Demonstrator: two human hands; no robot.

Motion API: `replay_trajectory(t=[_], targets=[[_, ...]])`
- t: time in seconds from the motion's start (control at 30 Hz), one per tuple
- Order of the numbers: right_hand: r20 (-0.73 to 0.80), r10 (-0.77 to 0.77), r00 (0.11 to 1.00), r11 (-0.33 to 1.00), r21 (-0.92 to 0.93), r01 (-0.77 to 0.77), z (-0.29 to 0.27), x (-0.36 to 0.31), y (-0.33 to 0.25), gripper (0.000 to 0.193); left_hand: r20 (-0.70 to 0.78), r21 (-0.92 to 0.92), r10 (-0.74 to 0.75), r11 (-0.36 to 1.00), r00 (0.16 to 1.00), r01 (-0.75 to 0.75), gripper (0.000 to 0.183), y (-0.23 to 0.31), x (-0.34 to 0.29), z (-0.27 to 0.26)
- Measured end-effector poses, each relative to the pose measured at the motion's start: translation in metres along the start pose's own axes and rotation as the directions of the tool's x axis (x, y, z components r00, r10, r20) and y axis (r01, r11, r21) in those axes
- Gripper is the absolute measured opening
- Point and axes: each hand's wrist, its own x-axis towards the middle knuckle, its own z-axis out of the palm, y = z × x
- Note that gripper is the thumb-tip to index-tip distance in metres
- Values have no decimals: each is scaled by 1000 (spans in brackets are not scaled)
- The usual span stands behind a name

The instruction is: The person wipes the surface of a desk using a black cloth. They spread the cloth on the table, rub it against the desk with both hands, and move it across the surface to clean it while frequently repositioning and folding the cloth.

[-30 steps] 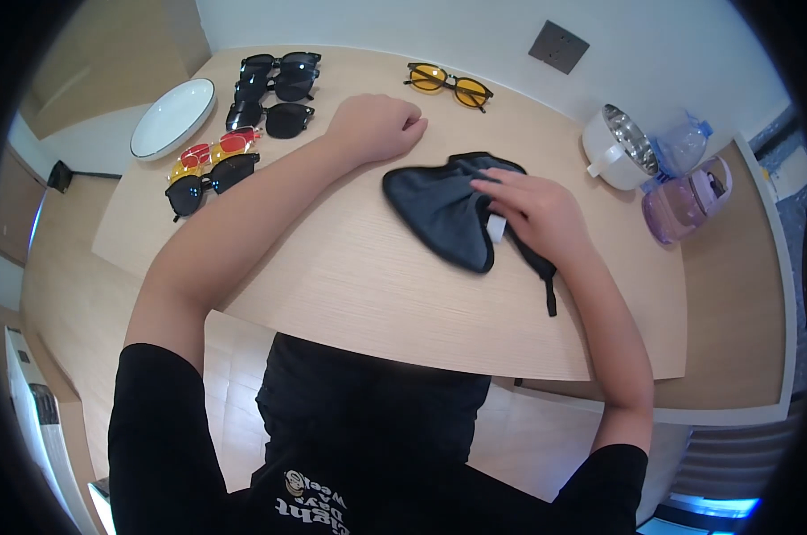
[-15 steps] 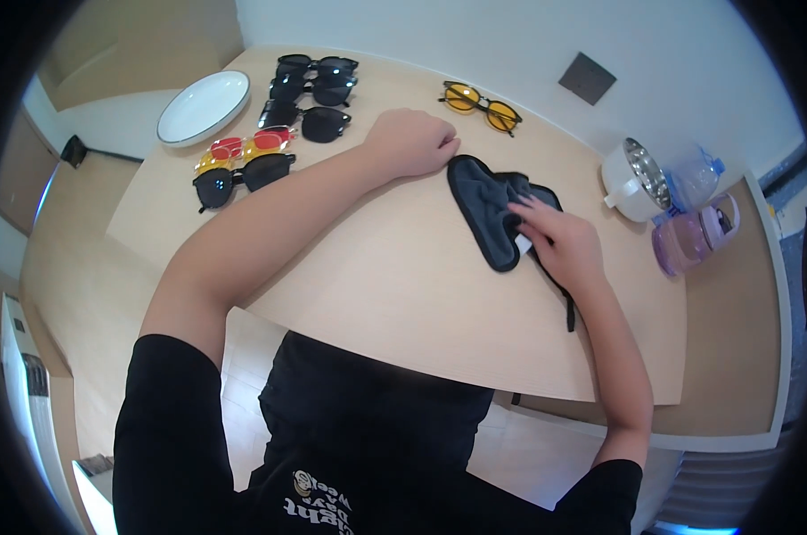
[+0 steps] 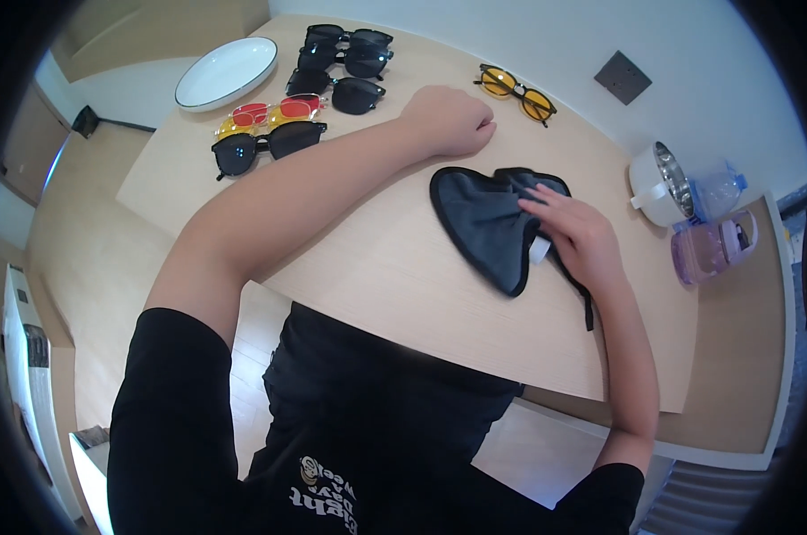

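A dark grey cloth sleep mask point(image 3: 485, 221) with black edging lies spread on the table. It has a white tag point(image 3: 539, 250) and a black strap that trails toward the near edge. My right hand point(image 3: 583, 234) rests on its right part, fingers stretched out and touching the cloth; the thumb is mostly hidden. My left hand point(image 3: 450, 122) lies on the table beyond the mask, curled into a fist with nothing visible in it. Nearest to that fist are glasses with yellow lenses point(image 3: 516, 94), apart from it, toward the wall.
Several pairs of sunglasses point(image 3: 336, 89), some red or yellow, are lined up beyond my left forearm. A white dish point(image 3: 228, 73) stands at the far left. On the right are a white pot point(image 3: 655, 192), a clear blue bottle point(image 3: 717, 189) and a purple jug point(image 3: 702, 252).
The mask's left part has unfolded and now lies wider and flatter. My right hand stays on the cloth with its fingers straighter. The whole view has shifted slightly.
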Motion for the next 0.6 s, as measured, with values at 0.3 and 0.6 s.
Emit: replay_trajectory(t=[0.3, 0.6], targets=[[-96, 161, 982, 968, -177, -176, -13, -11, 22, 34, -54, -4, 35, 999, 998, -36, 37, -2, 0, 5], [94, 90, 992, 990, 103, -99, -20, -12, -29, 27, -24, -21, 19, 1000, 1000, -19, 38, 3, -5, 3]])
